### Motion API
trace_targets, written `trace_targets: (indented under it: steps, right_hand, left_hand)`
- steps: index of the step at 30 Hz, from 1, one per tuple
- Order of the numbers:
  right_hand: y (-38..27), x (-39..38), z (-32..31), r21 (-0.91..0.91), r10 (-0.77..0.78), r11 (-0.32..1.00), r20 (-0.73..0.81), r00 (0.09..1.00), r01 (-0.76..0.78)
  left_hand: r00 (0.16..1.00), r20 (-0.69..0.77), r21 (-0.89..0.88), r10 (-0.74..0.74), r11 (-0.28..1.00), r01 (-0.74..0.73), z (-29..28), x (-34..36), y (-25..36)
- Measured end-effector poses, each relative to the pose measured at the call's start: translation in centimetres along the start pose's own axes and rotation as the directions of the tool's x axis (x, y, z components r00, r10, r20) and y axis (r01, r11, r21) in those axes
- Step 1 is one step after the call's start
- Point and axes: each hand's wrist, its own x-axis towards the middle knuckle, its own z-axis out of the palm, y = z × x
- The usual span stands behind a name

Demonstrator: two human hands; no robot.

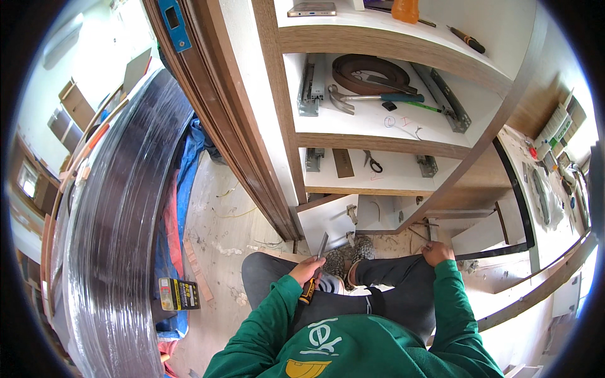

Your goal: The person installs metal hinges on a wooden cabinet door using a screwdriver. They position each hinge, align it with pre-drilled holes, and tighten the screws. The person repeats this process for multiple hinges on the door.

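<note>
Two hands are seen low in the head view, in front of a white shelf unit (378, 120) with wood-edged shelves. The left hand (307, 269) is closed around the dark handle of a chisel (317, 264), whose flat metal blade is pointed up toward the foot of the shelf unit. The right hand (437, 252) is curled shut on the dark trouser fabric at the raised knee, just below the unit's lower right corner; whether anything else is pinched in it cannot be told.

On the middle shelf of the unit a claw hammer (365, 97) is laid beside a coiled brown strip (372, 70), with metal drawer slides (310, 85) set at the left end and another slide (449, 97) at the right. On the shelf beneath, a pair of pliers (372, 162) is laid. On the top shelf a phone (312, 9) and an orange bottle (405, 9) are seen.

Left of the unit, a large roll of dark edge banding (120, 239) is stood on edge, and a small yellow and black box (178, 293) is laid on the floor at its foot.
</note>
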Motion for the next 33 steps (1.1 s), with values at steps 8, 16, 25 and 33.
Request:
trace_targets:
  steps: [8,16,25,33]
  right_hand:
    - [0.01,-0.02,-0.10,0.004,0.009,1.000,0.003,1.000,-0.009]
    - [-0.32,-0.36,-0.36,-0.011,-0.001,1.000,0.004,1.000,0.001]
    - [-0.32,-0.45,-0.39,0.001,-0.005,1.000,0.004,1.000,0.005]
    - [-0.29,-0.44,-0.27,0.004,-0.002,1.000,-0.009,1.000,0.002]
  left_hand:
    - [1.000,0.006,0.006,0.007,1.000,-0.007,-0.17,0.21,-0.18]
    - [1.000,0.011,0.013,0.025,1.000,-0.025,-0.22,0.24,-0.19]
    - [1.000,0.002,0.007,0.017,1.000,-0.017,-0.21,0.23,-0.21]
    - [1.000,-0.003,0.001,-0.002,1.000,0.002,-0.31,0.47,-0.24]
